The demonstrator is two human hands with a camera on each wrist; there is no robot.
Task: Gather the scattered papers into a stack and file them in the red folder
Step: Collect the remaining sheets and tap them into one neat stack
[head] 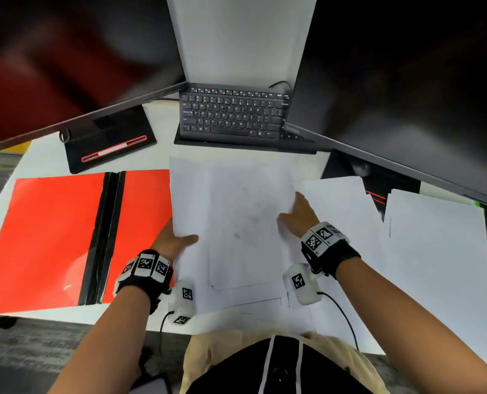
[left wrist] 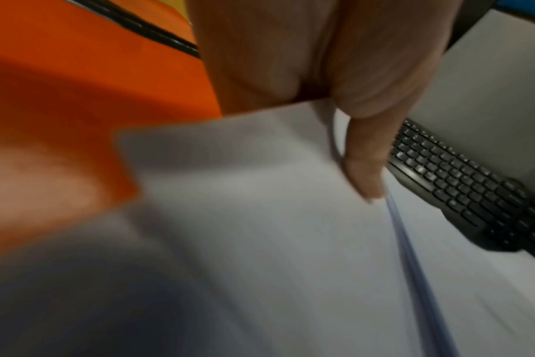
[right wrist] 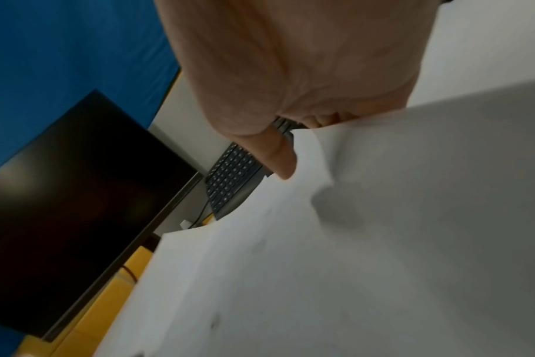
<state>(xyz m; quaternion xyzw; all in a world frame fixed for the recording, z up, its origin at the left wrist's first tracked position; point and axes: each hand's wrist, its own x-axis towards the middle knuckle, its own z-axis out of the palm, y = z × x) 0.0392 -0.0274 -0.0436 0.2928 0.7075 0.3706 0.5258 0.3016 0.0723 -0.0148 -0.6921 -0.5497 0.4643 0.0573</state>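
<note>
White desk [head: 46, 155] carries an open red folder [head: 46, 237] at left. Both hands, left hand [head: 171, 240] and right hand [head: 300, 211], pinch the paper stack [head: 236, 223] mid-frame; loose sheets [head: 435, 251] lie right, keyboard [head: 233, 115] and dark monitors [head: 407, 81] above.

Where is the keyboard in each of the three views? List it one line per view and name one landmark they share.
Head: keyboard sits top centre, between the two monitors, beyond the held papers.
Left wrist: keyboard at right, past the left hand's thumb.
Right wrist: keyboard in the middle, partly behind the right hand's thumb.
Shared landmark: the white papers' edge.
</note>
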